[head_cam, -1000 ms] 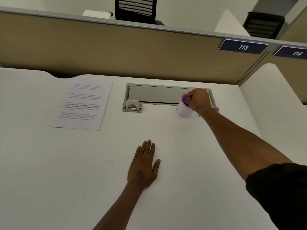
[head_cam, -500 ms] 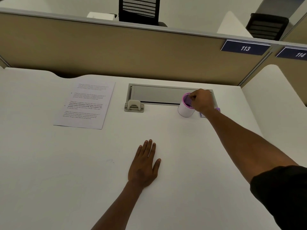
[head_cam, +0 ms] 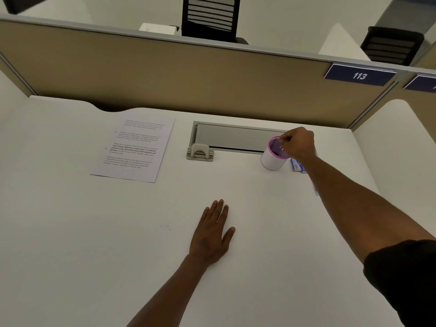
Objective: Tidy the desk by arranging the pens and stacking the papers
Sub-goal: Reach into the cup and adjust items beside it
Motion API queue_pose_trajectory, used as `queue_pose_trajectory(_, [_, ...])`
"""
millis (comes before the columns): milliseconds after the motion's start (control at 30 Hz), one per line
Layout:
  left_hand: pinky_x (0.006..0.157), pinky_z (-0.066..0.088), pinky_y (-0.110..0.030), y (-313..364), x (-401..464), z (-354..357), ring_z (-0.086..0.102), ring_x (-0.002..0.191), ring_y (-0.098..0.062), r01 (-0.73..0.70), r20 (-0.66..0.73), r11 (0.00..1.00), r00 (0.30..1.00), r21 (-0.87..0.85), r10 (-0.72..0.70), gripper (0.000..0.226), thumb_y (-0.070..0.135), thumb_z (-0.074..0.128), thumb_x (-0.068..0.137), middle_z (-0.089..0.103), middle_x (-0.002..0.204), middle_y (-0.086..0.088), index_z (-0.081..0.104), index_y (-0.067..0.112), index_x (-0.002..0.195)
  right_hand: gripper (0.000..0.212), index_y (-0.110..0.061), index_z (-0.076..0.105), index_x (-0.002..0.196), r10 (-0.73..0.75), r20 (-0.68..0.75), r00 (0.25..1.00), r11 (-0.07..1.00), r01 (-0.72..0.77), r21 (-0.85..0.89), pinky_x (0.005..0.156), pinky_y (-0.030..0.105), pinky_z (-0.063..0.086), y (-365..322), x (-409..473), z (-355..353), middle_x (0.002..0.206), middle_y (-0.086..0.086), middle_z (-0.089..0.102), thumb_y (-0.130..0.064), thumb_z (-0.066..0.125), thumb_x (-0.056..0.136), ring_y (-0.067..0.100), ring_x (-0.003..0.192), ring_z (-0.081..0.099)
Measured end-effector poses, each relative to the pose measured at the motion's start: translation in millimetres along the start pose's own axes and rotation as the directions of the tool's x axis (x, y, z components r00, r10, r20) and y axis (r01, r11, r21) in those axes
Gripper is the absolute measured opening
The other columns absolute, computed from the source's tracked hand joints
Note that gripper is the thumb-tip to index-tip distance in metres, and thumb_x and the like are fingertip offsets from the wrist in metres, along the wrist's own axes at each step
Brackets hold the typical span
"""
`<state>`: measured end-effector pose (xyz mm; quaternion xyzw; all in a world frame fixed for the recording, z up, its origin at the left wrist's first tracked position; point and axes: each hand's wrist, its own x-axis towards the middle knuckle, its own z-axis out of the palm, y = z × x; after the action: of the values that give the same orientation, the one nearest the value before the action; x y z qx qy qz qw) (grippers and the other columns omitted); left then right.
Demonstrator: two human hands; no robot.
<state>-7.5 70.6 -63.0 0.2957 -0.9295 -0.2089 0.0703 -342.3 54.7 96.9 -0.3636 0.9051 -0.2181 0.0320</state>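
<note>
A white pen cup [head_cam: 271, 161] with a pink rim and lining stands at the back right of the white desk [head_cam: 94, 244]; dark shapes lie inside it. My right hand [head_cam: 298, 143] hovers at the cup's right rim with fingers pinched together. Whether they grip a pen or the rim is unclear. My left hand [head_cam: 211, 234] lies flat on the desk near the middle, fingers apart and holding nothing. A stack of printed papers [head_cam: 134, 147] sits at the back left, well away from both hands.
A grey cable tray lid [head_cam: 236, 138] with a beige latch [head_cam: 200, 153] is set into the desk behind the cup. A small blue-and-white box [head_cam: 296, 165] lies right of the cup, partly under my forearm. A tan partition [head_cam: 165, 79] closes off the back.
Both hands stay where they were, the right at the cup and the left flat on the desk. Only the view has drifted slightly.
</note>
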Motion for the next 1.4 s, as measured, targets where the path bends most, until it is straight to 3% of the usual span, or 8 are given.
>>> queue_pose_trajectory(200, [0.125,-0.004,-0.029,0.2,1.1,-1.1,-0.005,0.154,-0.01,-0.001,0.003,1.0,1.0,-0.014,0.001,0.068,0.053,0.027,0.102,0.0,0.166,0.004,0.014,0.019,0.159,0.015,-0.006,0.078,0.089,0.106,0.032,0.994,0.988,-0.109,0.11,0.088,0.029,0.051,-2.6,3.5,0.1,0.092,0.011,0.076,-0.014,0.068,0.082,0.027,0.092,0.069])
queue_pose_trajectory(367, [0.125,-0.005,-0.027,-1.0,1.5,-3.9,-0.006,0.154,-0.009,-0.005,0.011,0.999,1.0,-0.04,0.006,0.066,0.05,0.031,0.102,0.003,0.167,0.003,0.016,0.02,0.159,0.02,0.0,0.073,0.101,0.345,0.229,0.91,0.824,-0.411,0.39,0.082,0.038,0.06,-4.1,10.0,2.7,0.098,0.013,0.074,-0.015,0.069,0.087,0.022,0.084,0.071])
queue_pose_trajectory(533, [0.123,-0.008,-0.022,-2.3,-1.3,-8.8,-0.003,0.153,-0.008,-0.02,-0.013,0.997,1.0,-0.077,0.019,0.063,0.045,0.036,0.103,0.008,0.167,0.002,0.022,0.018,0.157,0.014,-0.012,0.079,0.089,0.277,0.132,0.952,0.911,-0.304,0.279,0.092,0.034,0.054,-4.0,7.0,2.4,0.096,0.005,0.075,-0.009,0.08,0.075,0.018,0.098,0.066])
queue_pose_trajectory(700, [0.121,-0.01,-0.018,-3.0,-1.1,-10.7,-0.003,0.153,-0.006,-0.017,-0.004,0.995,1.0,-0.095,0.017,0.061,0.045,0.036,0.103,0.007,0.167,0.004,0.023,0.02,0.157,0.012,-0.01,0.079,0.089,0.238,0.055,0.97,0.924,-0.243,0.294,0.081,0.024,0.046,-3.8,1.4,6.1,0.095,0.006,0.075,-0.009,0.074,0.078,0.013,0.085,0.06])
queue_pose_trajectory(900, [0.12,-0.01,-0.017,-4.7,-0.3,-11.1,-0.002,0.153,-0.005,-0.023,-0.006,0.992,1.0,-0.121,0.023,0.06,0.044,0.037,0.103,0.008,0.167,0.005,0.023,0.021,0.157,0.019,-0.004,0.076,0.1,0.272,0.075,0.959,0.913,-0.282,0.294,0.096,0.041,0.054,2.6,6.4,12.3,0.101,0.014,0.074,-0.013,0.067,0.087,0.028,0.101,0.068])
queue_pose_trajectory(1100, [0.12,-0.007,-0.017,-4.4,-0.4,-12.2,0.003,0.153,-0.006,-0.037,-0.068,0.989,0.997,-0.143,0.027,0.056,0.041,0.04,0.103,0.018,0.165,0.004,0.032,0.019,0.154,0.019,-0.002,0.074,0.089,0.335,0.156,0.929,0.789,-0.367,0.493,0.081,0.039,0.06,2.5,8.0,14.6,0.099,0.022,0.073,0.0,0.055,0.093,0.025,0.078,0.071])
queue_pose_trajectory(1200, [0.123,0.0,-0.022,-7.3,-2.8,-19.7,0.01,0.153,-0.01,-0.028,-0.119,0.99,0.993,-0.139,0.012,0.055,0.04,0.043,0.102,0.026,0.163,0.001,0.037,0.017,0.152,0.013,-0.007,0.075,0.092,0.341,0.134,0.931,0.791,-0.361,0.495,0.086,0.042,0.059,-0.9,5.8,12.8,0.1,0.017,0.074,-0.004,0.062,0.089,0.027,0.089,0.071])
queue_pose_trajectory(1400, [0.125,0.018,-0.034,-48.3,-32.9,-46.3,0.017,0.152,-0.01,0.157,-0.317,0.963,0.922,-0.22,-0.223,0.051,0.039,0.044,0.102,0.037,0.158,0.001,0.046,0.017,0.148,0.01,-0.017,0.075,0.086,0.044,0.092,0.995,0.881,-0.082,0.466,0.081,0.033,0.058,-48.9,-65.5,32.6,0.084,0.008,0.076,-0.019,0.065,0.087,0.016,0.077,0.071])
